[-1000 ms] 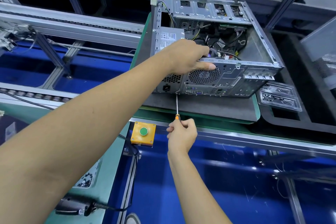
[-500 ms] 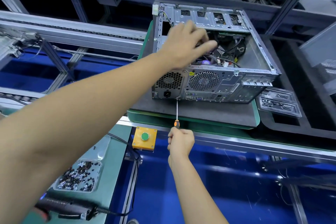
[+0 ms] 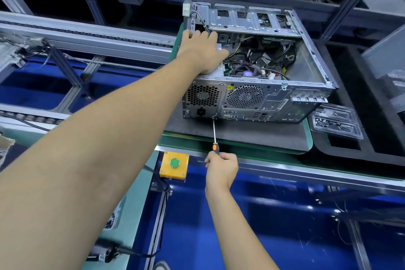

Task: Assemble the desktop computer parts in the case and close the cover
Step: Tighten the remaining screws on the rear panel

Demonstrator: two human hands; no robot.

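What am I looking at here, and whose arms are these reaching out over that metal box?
No robot here: the arms are a person's, filmed by a camera worn on their head, looking down. The metal box is an open desktop computer case lying on a grey mat on an assembly line. The left hand rests on the power supply inside the case's left end. The right hand grips a screwdriver whose tip meets the case's rear panel, near the power socket. Nearby sit a yellow box with a green button and a clear plastic tray.

Bare matt metal case (image 3: 274,98), glossy yellow plastic button box (image 3: 174,165)
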